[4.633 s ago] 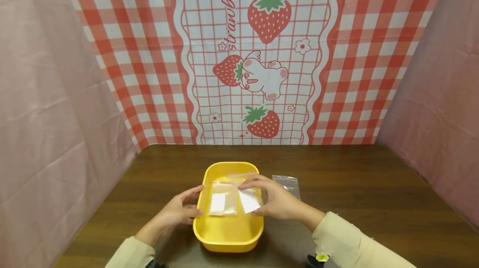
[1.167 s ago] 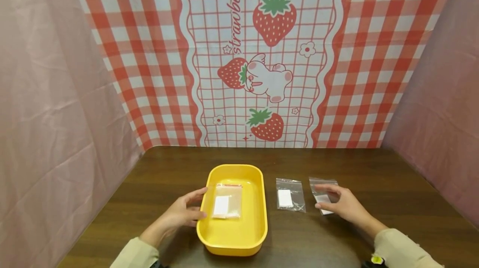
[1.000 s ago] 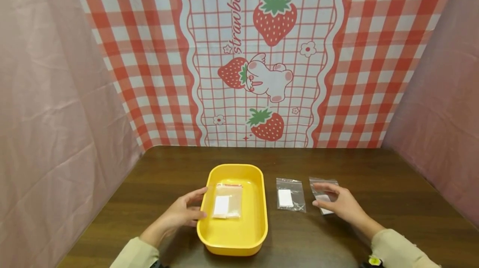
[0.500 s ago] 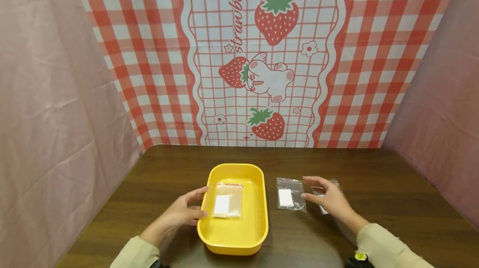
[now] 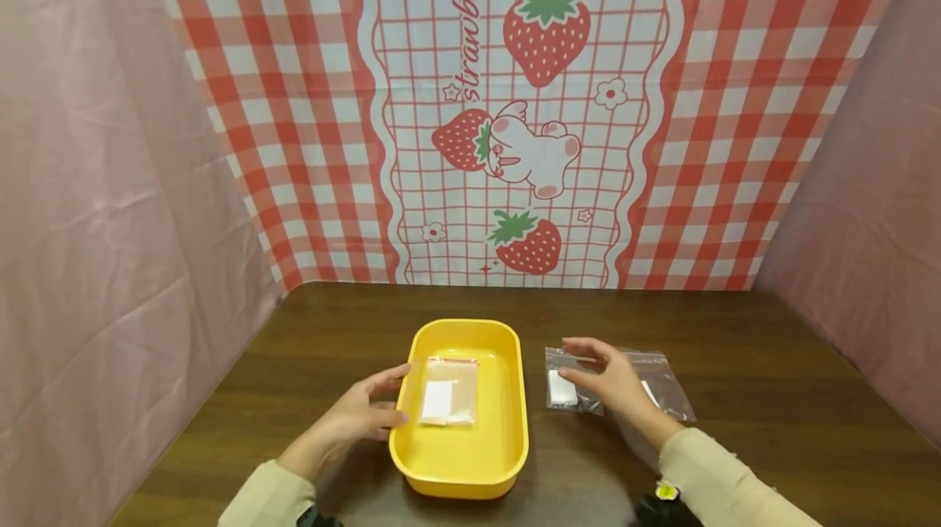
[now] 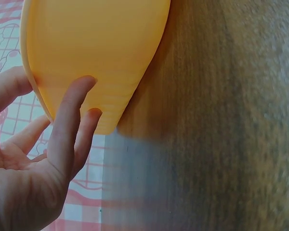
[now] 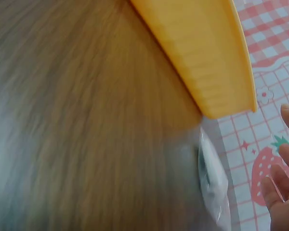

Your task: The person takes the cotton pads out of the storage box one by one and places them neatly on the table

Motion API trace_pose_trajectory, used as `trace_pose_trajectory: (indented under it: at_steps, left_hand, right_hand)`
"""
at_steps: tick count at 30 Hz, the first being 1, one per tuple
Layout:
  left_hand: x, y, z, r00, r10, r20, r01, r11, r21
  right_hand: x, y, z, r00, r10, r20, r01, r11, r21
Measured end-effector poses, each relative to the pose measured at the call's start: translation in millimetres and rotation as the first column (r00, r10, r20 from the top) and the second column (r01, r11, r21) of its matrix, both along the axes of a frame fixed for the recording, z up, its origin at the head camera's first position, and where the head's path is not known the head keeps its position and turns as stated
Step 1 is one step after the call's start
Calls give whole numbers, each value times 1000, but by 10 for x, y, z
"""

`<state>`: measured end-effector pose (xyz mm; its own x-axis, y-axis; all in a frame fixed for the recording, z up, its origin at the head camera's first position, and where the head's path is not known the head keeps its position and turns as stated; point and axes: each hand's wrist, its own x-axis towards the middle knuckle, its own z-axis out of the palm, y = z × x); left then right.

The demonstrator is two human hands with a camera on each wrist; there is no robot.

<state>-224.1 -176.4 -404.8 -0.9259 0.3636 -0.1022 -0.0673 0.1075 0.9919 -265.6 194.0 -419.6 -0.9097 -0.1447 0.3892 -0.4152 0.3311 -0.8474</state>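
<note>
Touching the left wall of the yellow tray, the left hand has its fingers loosely extended. Right of the tray, the right hand hovers over a clear bag with a white insert, fingers apart and holding nothing. Farther right on the bench lies a second bag, partly hidden by that hand. Inside the tray, left of centre, lies a red-edged bag.

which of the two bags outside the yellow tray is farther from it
The rightmost bag, partly hidden behind the right hand; the neighbouring bag lies between it and the yellow tray.
</note>
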Motion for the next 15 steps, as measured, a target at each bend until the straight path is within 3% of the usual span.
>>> trace_pose_trajectory:
  at_steps: [9,15]
  left_hand:
    - [-18,2,-18,1000,6,-2,-6,1000,3]
    - [-15,2,-14,1000,13,8,-13,1000,0]
  right_hand:
    - [-80,-213,68,998,20,65,-12,993,-117]
    - [-151,-312,113,997,41,69,-32,992,-124]
